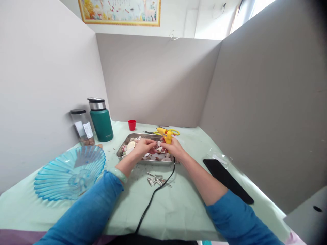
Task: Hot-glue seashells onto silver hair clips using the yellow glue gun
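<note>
Over a metal tray (146, 162) of shells and small pale pieces, my two hands work close together. My right hand (175, 149) is closed around a yellow hot glue gun (166, 135), its nozzle pointing up and to the left. From below that hand a black cord (155, 191) runs down to the table's front edge. The fingers of my left hand (145, 147) are pinched together beside the right fingertips; what they hold is too small to name. A round cream-coloured shell (131, 145) lies in the tray's left part.
Behind the tray lie yellow-handled scissors (174, 132) and a red cup (131, 125). Left stand a green bottle (101, 124), a clear jar (83, 127) and a blue glass dish (61, 178). Small silvery sticks (157, 179) lie in front; a black strip (227, 180) lies right. Grey panels surround the table.
</note>
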### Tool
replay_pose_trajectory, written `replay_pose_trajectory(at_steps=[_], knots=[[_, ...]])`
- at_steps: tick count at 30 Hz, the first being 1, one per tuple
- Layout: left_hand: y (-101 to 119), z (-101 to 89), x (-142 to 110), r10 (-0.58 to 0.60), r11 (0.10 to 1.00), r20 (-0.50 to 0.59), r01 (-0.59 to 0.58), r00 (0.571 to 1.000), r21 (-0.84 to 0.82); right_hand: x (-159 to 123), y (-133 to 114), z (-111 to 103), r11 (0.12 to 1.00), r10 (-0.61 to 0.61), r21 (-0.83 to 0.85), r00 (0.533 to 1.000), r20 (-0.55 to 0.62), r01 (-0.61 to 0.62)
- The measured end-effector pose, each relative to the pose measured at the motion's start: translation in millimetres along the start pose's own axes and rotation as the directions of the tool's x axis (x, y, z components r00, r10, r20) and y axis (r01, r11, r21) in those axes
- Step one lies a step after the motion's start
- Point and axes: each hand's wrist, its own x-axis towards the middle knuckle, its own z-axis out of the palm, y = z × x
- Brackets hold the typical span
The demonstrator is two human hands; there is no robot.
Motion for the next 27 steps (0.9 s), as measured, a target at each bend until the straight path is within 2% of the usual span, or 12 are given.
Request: replay_pose_trajectory(at_steps=[9,19,27], knots=[[7.5,1.2,-6.9,0.069,0.997,0.138,-0.075,0.988,0.032,3.0,4.0,0.1,0.999,0.014,0.035,1.0,0.003,-0.014],[3.6,0.4,-4.5,0.057,0.997,0.085,-0.061,0.995,0.051,0.4,1.0,2.0,1.0,0.014,0.0,0.999,-0.037,-0.014],[4.6,-0.4,-4.8,0.051,0.999,0.109,-0.052,0.993,0.002,4.2,7.5,2.4,1.0,-0.021,0.002,0.999,-0.03,0.021]])
